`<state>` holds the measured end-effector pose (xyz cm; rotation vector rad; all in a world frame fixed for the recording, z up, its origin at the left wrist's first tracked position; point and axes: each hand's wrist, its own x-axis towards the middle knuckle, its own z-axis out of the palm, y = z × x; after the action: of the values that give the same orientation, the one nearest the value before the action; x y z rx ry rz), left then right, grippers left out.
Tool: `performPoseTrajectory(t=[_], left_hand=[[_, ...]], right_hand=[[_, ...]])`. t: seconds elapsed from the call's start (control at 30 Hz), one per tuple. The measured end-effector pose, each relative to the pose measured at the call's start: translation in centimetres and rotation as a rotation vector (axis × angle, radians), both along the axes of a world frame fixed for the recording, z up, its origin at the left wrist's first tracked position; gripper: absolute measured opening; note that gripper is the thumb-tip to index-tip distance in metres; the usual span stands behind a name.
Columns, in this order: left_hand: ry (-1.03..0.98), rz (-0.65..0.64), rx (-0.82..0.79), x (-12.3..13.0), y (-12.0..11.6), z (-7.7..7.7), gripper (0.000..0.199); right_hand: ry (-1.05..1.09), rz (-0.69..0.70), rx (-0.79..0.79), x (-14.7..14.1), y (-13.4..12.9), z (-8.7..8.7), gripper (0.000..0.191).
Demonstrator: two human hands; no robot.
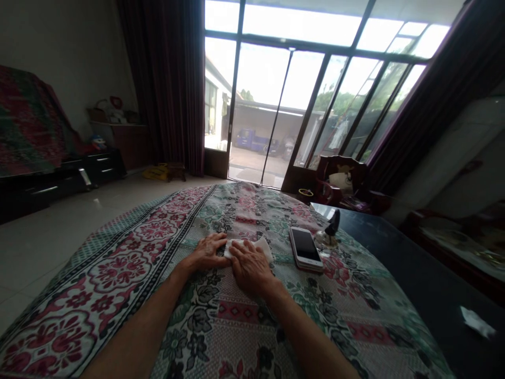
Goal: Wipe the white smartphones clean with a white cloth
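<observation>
My right hand (pixel 249 265) lies flat on a white tissue (pixel 264 245), its fingers stretched over it. The tissue shows on both sides of those fingers. My left hand (pixel 208 251) rests on the patterned cloth (pixel 239 334) just left of the tissue, fingers extended and the thumb close to the right hand. Whether the left fingertips touch the tissue's edge I cannot tell. To the right of my hands lies a white smartphone (pixel 305 246), its dark screen facing up.
A small dark object on a clear base (pixel 331 231) stands beyond the phone. Off to the right, a crumpled white piece (pixel 477 322) lies on the dark tabletop (pixel 426 273). A carved wooden chair (pixel 339 181) stands by the glass door (pixel 256 116). Black drawers (pixel 104 166) are at left.
</observation>
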<state>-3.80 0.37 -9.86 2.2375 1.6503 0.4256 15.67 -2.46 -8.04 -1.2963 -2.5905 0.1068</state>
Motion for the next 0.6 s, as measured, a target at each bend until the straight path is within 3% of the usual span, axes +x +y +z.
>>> performPoseTrajectory(t=[0.3, 0.6], left_hand=[[-0.035, 0.05, -0.031, 0.4, 0.4, 0.0, 0.074], [-0.071, 0.017, -0.028, 0.1, 0.9, -0.4, 0.074]], right_hand=[[0.027, 0.029, -0.048, 0.7, 0.3, -0.3, 0.044], [0.036, -0.111, -0.008, 4.4, -0.3, 0.0, 0.042]])
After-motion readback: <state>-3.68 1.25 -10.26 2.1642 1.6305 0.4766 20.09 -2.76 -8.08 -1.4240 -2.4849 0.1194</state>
